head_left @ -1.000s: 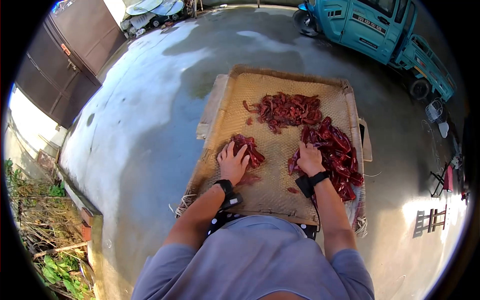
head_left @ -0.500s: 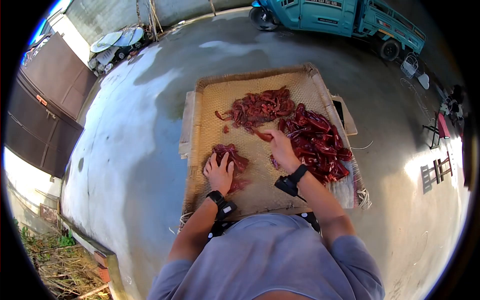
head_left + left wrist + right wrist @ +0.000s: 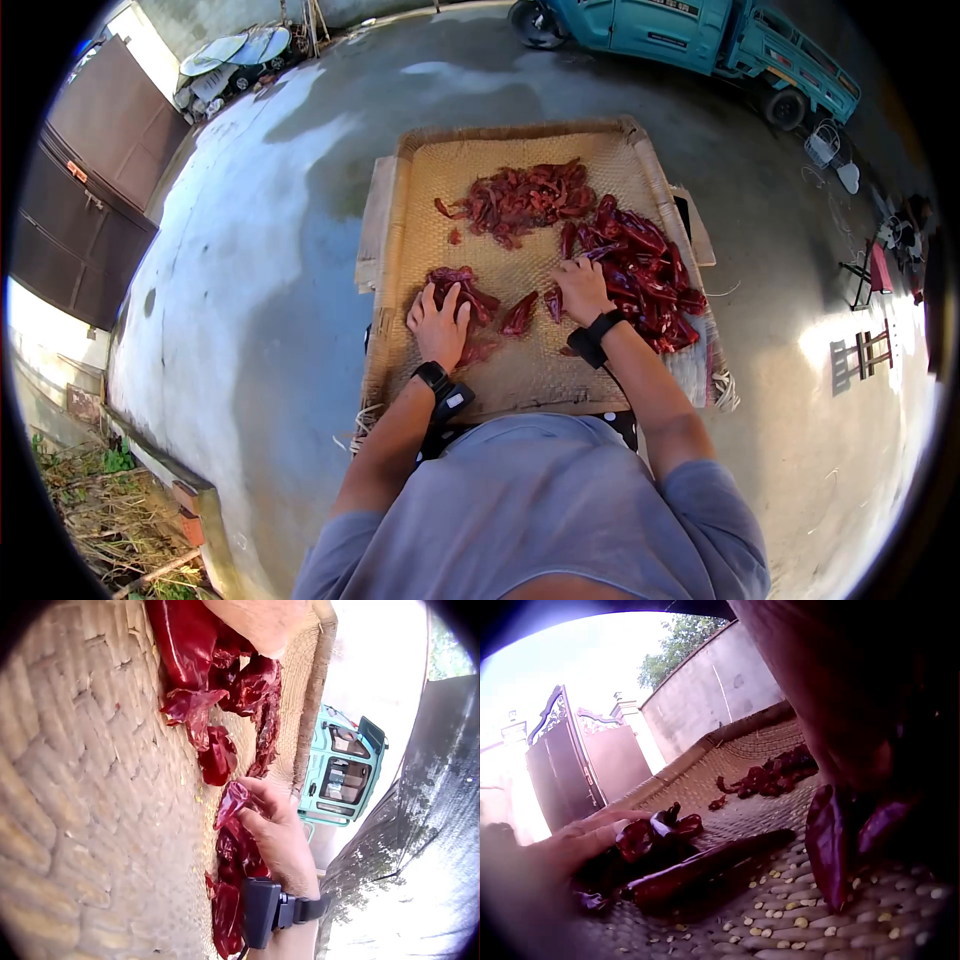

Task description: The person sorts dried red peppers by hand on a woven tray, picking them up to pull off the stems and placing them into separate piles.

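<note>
Head view: left hand (image 3: 438, 325) rests with fingers spread over the small heap (image 3: 468, 280) at 8 o'clock on the woven tray (image 3: 430, 180). Right hand (image 3: 585, 288) is at 4 o'clock, beside the big pile (image 3: 650, 270) of red peppers at 3. Shrivelled-looking pile (image 3: 530, 200) at 12.

Change: half a second ago the right hand held a thin piece out near the 12 o'clock pile. Now it is lower, back by the big pile, and a loose pepper (image 3: 519, 315) lies toward 6 o'clock, between the hands, where bare weave showed. Cannot tell whether it is the same piece. My reading: one piece let go, another taken up; the work looks mid-run, plenty left in the big pile.

Left wrist view: right hand at 5 o'clock, thumb and fingers pinching a glossy held pepper (image 3: 232, 801). Left hand cut off at 12; its grip unclear here. Teal truck (image 3: 345, 776) beyond, at 3.

Right wrist view: left hand at 8 o'clock, fingers laid over the heap. Loose pepper long and flat at 6. Right hand dark at 2; fingertip contact cannot be told. Pale seeds (image 3: 802, 922) scattered toward 5.
</note>
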Tool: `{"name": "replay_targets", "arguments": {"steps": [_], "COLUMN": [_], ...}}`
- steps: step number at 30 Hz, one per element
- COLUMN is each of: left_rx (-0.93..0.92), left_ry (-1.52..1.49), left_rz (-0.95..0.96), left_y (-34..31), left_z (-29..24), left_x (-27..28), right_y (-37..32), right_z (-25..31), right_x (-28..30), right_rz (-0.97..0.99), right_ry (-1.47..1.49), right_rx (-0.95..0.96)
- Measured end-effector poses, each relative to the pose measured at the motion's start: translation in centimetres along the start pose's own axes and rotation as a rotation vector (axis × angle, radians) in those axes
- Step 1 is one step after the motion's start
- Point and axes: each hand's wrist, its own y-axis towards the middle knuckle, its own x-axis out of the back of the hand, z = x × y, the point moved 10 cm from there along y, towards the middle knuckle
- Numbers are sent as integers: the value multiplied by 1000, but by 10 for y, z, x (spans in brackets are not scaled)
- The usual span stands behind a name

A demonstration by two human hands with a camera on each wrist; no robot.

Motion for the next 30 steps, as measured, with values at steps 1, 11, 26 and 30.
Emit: {"name": "replay_targets", "arguments": {"steps": [1, 11, 26, 30], "left_rx": [6, -5, -365, -270], "left_ry": [-8, -79, -274, -342], "left_rz": [0, -147, 83, -26], "left_y": [0, -3, -8, -6], "left_z": [0, 3, -39, -34], "left_x": [1, 17, 8, 20], "right_y": [1, 16, -7, -14], "right_z": [-2, -11, 55, 34], "right_x": [-3, 54, 9, 1], "right_rz": [22, -90, 82, 187], "right_ry": [-5, -37, 470, 292], "right_rx": [4, -54, -252, -325]}}
